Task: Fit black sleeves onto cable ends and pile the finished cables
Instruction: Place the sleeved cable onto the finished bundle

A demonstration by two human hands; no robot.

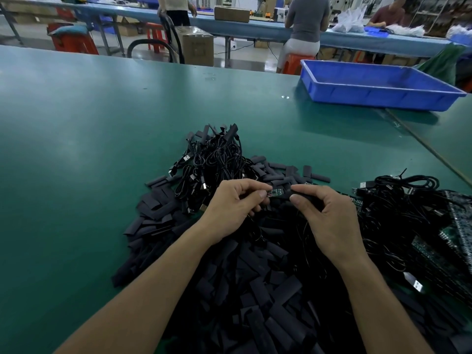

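Green tabletop, loose sleeves heaped across it. Left hand, grip pinched on the bare cable end; right hand, grip clamped on a black sleeve at its tip, just in front of the finished cables.

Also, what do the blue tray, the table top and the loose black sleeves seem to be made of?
Blue tray: probably moulded plastic, smooth, with ribbed walls.
Table top: likely a green rubber or vinyl mat, satin, giving soft reflections.
Black sleeves: apparently thin flexible tubing, perhaps heat-shrink, matte and lying flattened.
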